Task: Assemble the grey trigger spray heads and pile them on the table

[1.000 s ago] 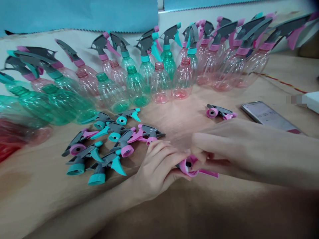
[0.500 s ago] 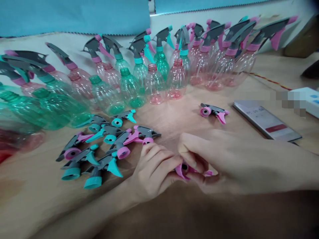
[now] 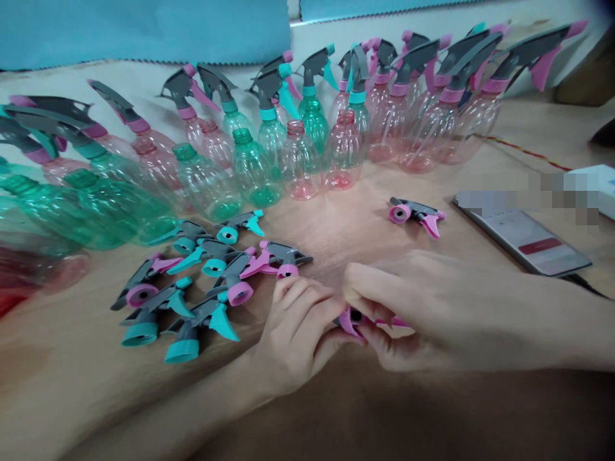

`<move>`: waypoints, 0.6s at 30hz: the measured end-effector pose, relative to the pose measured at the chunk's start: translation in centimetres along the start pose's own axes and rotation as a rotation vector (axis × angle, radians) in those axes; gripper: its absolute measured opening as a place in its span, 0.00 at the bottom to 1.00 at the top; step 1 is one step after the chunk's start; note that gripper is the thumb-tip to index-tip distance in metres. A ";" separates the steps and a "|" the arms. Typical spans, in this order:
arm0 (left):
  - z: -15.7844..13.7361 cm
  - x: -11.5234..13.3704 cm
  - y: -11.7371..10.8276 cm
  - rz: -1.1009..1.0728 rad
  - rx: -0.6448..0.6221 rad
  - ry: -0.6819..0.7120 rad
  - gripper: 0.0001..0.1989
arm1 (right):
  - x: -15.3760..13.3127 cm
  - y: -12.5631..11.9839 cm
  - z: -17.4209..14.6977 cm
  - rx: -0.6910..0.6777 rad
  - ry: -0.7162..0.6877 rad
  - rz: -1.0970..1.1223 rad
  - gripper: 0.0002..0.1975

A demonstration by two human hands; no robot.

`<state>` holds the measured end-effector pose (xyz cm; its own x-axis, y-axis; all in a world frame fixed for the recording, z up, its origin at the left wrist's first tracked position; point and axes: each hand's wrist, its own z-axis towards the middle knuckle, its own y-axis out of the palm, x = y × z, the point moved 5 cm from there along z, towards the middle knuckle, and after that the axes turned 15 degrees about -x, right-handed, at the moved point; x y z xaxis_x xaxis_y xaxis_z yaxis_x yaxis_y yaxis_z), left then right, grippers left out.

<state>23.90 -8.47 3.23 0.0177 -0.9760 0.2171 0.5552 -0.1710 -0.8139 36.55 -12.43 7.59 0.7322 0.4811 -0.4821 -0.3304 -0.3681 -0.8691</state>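
A pink spray trigger head is held between both hands near the table's front. My left hand pinches it from the left, its fingers closed. From the right, my right hand grips it with thumb and fingers wrapped round, hiding most of the part. The dark opening in its pink collar faces up toward me. Just beyond my left fingers lies a grey and pink trigger head. Several more, such as a turquoise-collared trigger head, lie to the left. Another pink trigger head rests apart, beyond my right hand.
Behind stand rows of spray bottles, some with heads fitted, others open-necked like a green bottle and a pink bottle. A phone lies at the right, with a twisted cord behind it. Blue cloth hangs at the back.
The view has shifted slightly. My right fingers have turned a little at the pink collar, which now shows less. Both hands keep their hold; the other things stay in place.
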 end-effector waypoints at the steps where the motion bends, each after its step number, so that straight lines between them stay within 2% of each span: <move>1: 0.0 -0.1 0.1 -0.006 -0.003 -0.012 0.14 | 0.0 0.0 0.0 0.010 0.010 -0.030 0.05; 5: -0.1 -0.3 0.1 -0.021 0.003 -0.043 0.13 | -0.5 0.0 0.0 0.119 0.052 -0.267 0.03; 11: -0.1 -0.2 0.1 -0.035 -0.002 -0.052 0.14 | -2.1 0.9 -0.1 0.242 0.014 -0.499 0.08; 15: -0.2 -0.3 0.1 -0.035 -0.009 -0.056 0.14 | -2.5 1.6 -0.1 0.246 -0.012 -0.567 0.10; 18: -0.1 -0.3 0.1 -0.033 -0.007 -0.056 0.14 | -2.7 1.7 -0.1 0.237 -0.025 -0.525 0.12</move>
<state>23.82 -8.21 3.04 0.0460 -0.9606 0.2740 0.5507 -0.2045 -0.8092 34.07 -14.42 7.43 0.8210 0.5705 0.0210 -0.0527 0.1124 -0.9923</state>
